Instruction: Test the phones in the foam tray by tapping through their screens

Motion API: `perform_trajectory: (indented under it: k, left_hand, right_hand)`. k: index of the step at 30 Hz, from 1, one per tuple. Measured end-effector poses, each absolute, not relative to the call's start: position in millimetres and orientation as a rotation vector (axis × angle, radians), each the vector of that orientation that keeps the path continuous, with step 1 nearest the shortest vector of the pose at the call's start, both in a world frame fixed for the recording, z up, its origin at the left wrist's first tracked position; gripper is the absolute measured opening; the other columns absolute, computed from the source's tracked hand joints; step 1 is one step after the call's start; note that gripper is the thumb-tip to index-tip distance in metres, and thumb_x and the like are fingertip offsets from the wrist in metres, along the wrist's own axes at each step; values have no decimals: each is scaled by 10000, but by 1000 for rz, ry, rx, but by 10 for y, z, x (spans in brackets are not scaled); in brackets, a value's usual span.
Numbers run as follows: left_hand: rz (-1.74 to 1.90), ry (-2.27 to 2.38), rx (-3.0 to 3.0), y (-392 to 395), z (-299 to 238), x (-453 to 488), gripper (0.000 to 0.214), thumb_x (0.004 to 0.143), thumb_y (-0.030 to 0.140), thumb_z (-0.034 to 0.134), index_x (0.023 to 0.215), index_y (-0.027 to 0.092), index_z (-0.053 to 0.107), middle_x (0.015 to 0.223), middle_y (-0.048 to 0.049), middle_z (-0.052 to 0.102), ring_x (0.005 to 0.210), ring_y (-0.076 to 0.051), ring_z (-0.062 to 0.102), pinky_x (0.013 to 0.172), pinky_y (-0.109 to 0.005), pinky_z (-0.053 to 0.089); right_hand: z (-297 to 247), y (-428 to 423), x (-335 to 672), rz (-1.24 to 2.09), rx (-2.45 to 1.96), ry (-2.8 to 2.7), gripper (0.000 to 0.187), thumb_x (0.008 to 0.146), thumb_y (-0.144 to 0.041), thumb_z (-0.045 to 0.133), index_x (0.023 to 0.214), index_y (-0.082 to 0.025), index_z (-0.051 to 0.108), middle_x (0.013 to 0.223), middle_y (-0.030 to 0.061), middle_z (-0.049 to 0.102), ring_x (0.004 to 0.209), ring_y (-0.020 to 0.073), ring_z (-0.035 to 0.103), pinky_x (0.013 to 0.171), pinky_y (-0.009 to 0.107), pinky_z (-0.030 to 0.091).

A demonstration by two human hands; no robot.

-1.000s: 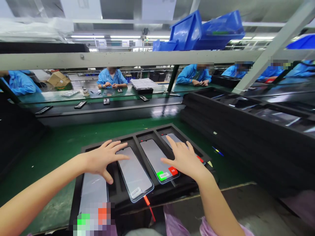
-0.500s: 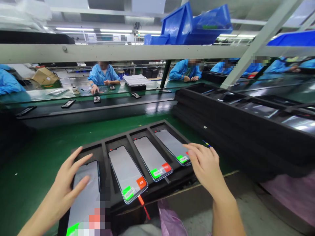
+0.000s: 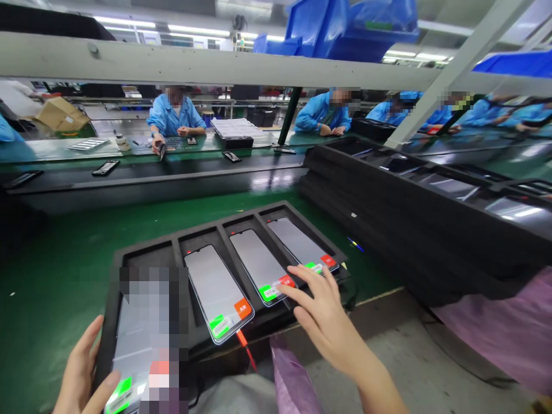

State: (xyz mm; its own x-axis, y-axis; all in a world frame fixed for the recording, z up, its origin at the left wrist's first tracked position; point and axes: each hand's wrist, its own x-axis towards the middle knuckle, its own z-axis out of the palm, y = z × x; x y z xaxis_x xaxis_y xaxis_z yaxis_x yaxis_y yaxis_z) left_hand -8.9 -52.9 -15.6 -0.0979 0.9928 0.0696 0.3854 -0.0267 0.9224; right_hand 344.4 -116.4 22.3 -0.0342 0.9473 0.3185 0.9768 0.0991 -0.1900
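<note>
A black foam tray (image 3: 176, 270) holds several smartphones side by side in its slots. My left hand (image 3: 80, 368) has come to the tray's left side, fingers along the outer wall and thumb over the lower left corner of the leftmost smartphone (image 3: 133, 333); part of that phone is blurred out. My right hand (image 3: 321, 310) is open, fingers spread, with fingertips at the lower right corner of the third smartphone (image 3: 256, 259). The second smartphone (image 3: 213, 287) has a red cable (image 3: 246, 348) at its lower end. The rightmost smartphone (image 3: 297, 238) lies beyond my right hand. Green and red patches show on the screens.
Stacked black trays (image 3: 388, 213) with more screens stand at the right. A small blue and yellow item (image 3: 356, 244) lies on the green bench (image 3: 56, 276). Behind runs a dark belt (image 3: 172, 172) with phone parts, where co-workers in blue sit. Blue bins (image 3: 349, 29) rest on the beam above.
My left hand has moved down from above the leftmost smartphone to the tray's left side. My right hand has shifted left from the rightmost smartphone to the third one's lower corner.
</note>
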Motion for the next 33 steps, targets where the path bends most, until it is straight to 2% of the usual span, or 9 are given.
perform_trajectory:
  k: [4, 8, 10, 12, 14, 16, 23, 27, 33]
  left_hand:
    - [1100, 1489, 1411, -544, -203, -108, 592, 865, 484, 367, 1415, 405, 163, 1460, 1, 319, 1319, -396, 287, 1069, -644, 262]
    - [1046, 1448, 1382, -550, -126, -102, 592, 903, 456, 330, 1431, 358, 82, 1449, -56, 334, 1283, -350, 377, 1045, -605, 347]
    - [1049, 1435, 1406, -559, -62, -69, 572, 914, 436, 315, 1425, 339, 78, 1473, -56, 294, 1302, -320, 357, 1063, -562, 346]
    - [1055, 1440, 1408, -571, -7, -33, 544, 916, 423, 314, 1410, 332, 104, 1501, -35, 235, 1353, -289, 256, 1098, -525, 300]
    - [1048, 1459, 1361, -581, 32, -10, 521, 910, 410, 326, 1392, 332, 141, 1516, -9, 195, 1385, -259, 148, 1115, -492, 275]
    - [1039, 1471, 1324, -584, 52, -13, 523, 893, 370, 355, 1381, 321, 174, 1521, 0, 182, 1393, -241, 97, 1122, -470, 261]
    - [921, 1388, 1502, -593, 7, -162, 718, 754, 284, 455, 1413, 281, 171, 1536, -11, 107, 1401, -267, 46, 1130, -500, 133]
    - [997, 1347, 1421, -597, -62, -181, 835, 642, 206, 500, 1418, 288, 202, 1525, -15, 141, 1401, -283, 59, 1130, -503, 86]
    - [1057, 1267, 1190, -521, -18, -140, 762, 692, 263, 517, 1405, 296, 250, 1524, 1, 151, 1397, -284, 88, 1133, -472, 118]
  right_hand:
    - [247, -1089, 3224, -63, -1835, -2106, 392, 958, -359, 282, 1136, -280, 622, 1319, 91, 497, 1264, 263, 394, 1059, 593, 231]
    - [305, -1003, 2975, -115, -1663, -2161, 398, 955, -365, 279, 1118, -246, 622, 1289, 115, 509, 1254, 274, 397, 1055, 592, 223]
    - [329, -962, 2832, -60, -1515, -2274, 362, 947, -385, 317, 1137, -270, 604, 1289, 103, 512, 1246, 265, 406, 1048, 575, 241]
    - [335, -919, 2717, -2, -1399, -2337, 326, 947, -371, 334, 1053, -283, 630, 1271, 82, 532, 1233, 247, 422, 1044, 552, 256]
    - [326, -869, 2659, 11, -1343, -2326, 341, 954, -334, 314, 958, -264, 648, 1238, 80, 557, 1217, 235, 437, 1047, 540, 247]
    - [313, -816, 2654, -5, -1341, -2296, 362, 957, -299, 290, 951, -240, 647, 1213, 93, 567, 1200, 234, 449, 1056, 545, 216]
    - [299, -692, 2755, -57, -1340, -2299, 370, 950, -315, 280, 979, -269, 646, 1190, 60, 569, 1139, 232, 496, 1076, 541, 185]
    - [241, -690, 2805, -59, -1344, -2277, 363, 948, -331, 277, 1008, -280, 632, 1229, 45, 541, 1173, 233, 474, 1100, 547, 135]
    - [240, -654, 2842, -52, -1350, -2265, 358, 951, -334, 281, 1021, -281, 629, 1181, 50, 559, 1112, 225, 514, 1099, 543, 127]
